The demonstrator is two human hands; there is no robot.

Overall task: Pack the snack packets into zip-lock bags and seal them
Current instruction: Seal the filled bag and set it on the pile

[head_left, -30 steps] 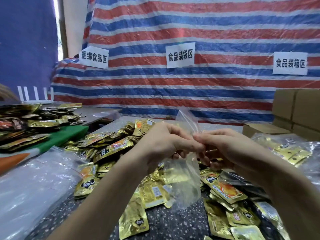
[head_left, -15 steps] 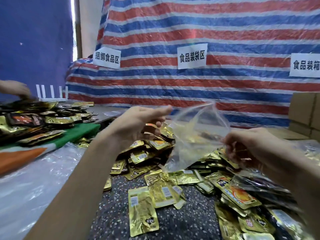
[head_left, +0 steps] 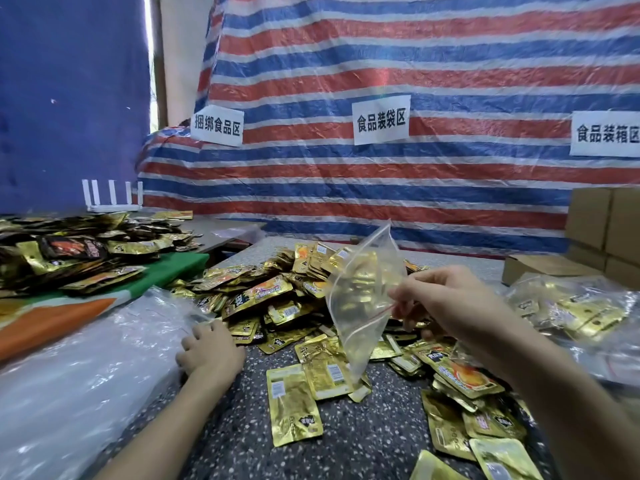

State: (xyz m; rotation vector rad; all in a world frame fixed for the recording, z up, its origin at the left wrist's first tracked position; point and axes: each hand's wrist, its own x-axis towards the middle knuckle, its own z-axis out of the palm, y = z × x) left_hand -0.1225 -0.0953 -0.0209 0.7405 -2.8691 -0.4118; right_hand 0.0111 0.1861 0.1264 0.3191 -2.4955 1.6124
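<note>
My right hand (head_left: pixel 446 303) pinches an empty clear zip-lock bag (head_left: pixel 360 299) by its red-lined mouth and holds it tilted above the table. A heap of gold snack packets (head_left: pixel 263 296) covers the speckled table (head_left: pixel 363 438), with one loose packet (head_left: pixel 294 407) lying nearest me. My left hand (head_left: pixel 207 351) is down on the table at the heap's left edge, knuckles up and fingers curled under. Its fingertips are hidden, so I cannot see whether it holds a packet.
Crinkled clear plastic (head_left: pixel 86 368) lies along the left. Behind it a second heap of packets (head_left: pixel 69 251) sits on a green board. Filled clear bags (head_left: pixel 571 310) and cardboard boxes (head_left: pixel 602 223) stand at the right. A striped tarp hangs behind.
My left hand let go of the bag, swung out to the left and dropped to the heap's edge. My right hand alone now holds the bag, which hangs more upright.
</note>
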